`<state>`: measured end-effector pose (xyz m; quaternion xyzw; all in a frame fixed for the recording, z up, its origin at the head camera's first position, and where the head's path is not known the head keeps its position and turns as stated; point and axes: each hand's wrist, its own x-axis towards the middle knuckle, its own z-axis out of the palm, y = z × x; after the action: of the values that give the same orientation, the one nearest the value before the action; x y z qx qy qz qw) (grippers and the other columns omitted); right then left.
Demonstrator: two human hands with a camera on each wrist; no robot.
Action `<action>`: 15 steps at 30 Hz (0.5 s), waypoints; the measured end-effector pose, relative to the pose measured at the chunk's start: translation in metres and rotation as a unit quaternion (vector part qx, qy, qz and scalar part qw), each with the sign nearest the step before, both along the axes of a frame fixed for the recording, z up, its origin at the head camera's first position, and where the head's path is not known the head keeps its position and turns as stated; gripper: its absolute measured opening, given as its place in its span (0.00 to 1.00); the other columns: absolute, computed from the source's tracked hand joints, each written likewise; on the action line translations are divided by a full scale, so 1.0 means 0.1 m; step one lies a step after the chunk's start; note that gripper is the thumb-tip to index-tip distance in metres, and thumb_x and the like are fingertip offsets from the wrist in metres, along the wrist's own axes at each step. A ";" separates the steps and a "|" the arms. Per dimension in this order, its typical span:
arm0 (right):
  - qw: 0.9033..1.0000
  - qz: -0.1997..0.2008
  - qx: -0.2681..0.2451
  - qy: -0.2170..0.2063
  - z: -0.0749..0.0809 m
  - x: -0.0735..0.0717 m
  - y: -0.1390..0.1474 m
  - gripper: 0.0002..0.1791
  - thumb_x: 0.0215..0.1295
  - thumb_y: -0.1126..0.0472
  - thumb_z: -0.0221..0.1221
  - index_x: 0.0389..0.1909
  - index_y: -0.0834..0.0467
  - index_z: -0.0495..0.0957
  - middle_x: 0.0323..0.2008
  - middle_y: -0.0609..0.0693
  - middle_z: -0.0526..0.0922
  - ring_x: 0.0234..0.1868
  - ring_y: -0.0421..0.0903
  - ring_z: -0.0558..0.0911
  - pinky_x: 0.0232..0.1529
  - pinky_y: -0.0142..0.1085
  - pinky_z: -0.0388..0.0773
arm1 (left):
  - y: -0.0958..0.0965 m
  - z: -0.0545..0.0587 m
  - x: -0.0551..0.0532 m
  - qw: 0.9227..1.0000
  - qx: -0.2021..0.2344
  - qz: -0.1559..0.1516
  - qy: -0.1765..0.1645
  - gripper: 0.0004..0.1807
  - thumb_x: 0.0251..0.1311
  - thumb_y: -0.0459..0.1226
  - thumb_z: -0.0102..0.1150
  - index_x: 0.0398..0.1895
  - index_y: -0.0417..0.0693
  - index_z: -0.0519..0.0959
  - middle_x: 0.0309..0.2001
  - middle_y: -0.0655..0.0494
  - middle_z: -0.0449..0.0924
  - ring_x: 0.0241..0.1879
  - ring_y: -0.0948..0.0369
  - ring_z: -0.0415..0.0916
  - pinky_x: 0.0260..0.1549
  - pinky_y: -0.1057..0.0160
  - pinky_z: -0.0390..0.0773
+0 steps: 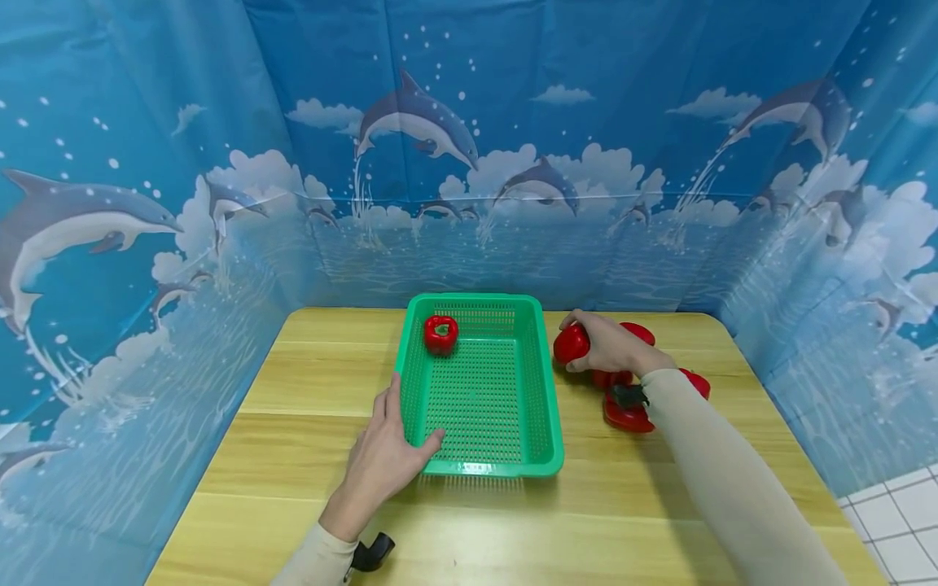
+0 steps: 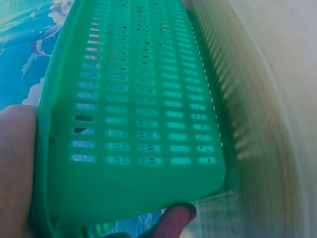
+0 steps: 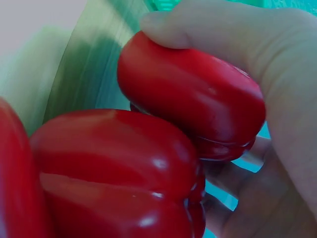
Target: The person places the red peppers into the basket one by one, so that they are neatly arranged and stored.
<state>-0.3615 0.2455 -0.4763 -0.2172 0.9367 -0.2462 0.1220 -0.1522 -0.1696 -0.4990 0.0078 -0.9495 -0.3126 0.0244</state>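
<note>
A red bell pepper (image 1: 572,344) is gripped between the thumb and fingers of my right hand (image 1: 614,340), just right of the basket. In the right wrist view the thumb lies over this pepper (image 3: 190,91), and another red pepper (image 3: 119,171) sits right beside it. My left hand (image 1: 381,456) holds the green plastic basket (image 1: 553,431) at its near left corner. Seen from the left wrist, a fingertip (image 2: 176,220) is at the basket's lower edge (image 2: 148,191). One red pepper (image 1: 440,335) stands inside the basket, in the far left corner.
Several more red peppers (image 1: 628,417) lie under and around the right forearm, partly hidden by it. The wooden table (image 1: 293,456) runs up to a blue dolphin-print curtain (image 1: 469,244) at the back and sides. White tiles (image 1: 897,521) show at the lower right.
</note>
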 end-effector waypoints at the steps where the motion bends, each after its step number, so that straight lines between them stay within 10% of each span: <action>1: 1.000 -0.002 -0.004 0.001 0.01 -0.01 0.00 0.48 0.64 0.53 0.86 0.79 0.56 0.72 0.75 0.64 0.82 0.70 0.68 0.83 0.60 0.62 0.93 | 0.00 0.00 0.00 1.000 0.000 0.000 0.002 0.69 0.71 0.62 0.75 0.99 0.46 0.43 0.89 0.36 0.64 0.26 0.55 0.77 0.19 0.58 0.71; 15: 0.999 0.003 -0.016 0.040 0.10 0.09 -0.01 0.47 0.71 0.49 0.82 0.85 0.55 0.72 0.78 0.67 0.73 0.69 0.69 0.83 0.61 0.63 0.92 | -0.01 -0.02 -0.01 1.000 0.003 0.000 0.004 0.68 0.70 0.61 0.76 0.99 0.46 0.44 0.89 0.36 0.65 0.26 0.54 0.77 0.19 0.58 0.72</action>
<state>-0.3527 0.2443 -0.4663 -0.2311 0.9361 -0.2522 0.0818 -0.1528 -0.1701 -0.5010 0.0066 -0.9486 -0.3153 0.0279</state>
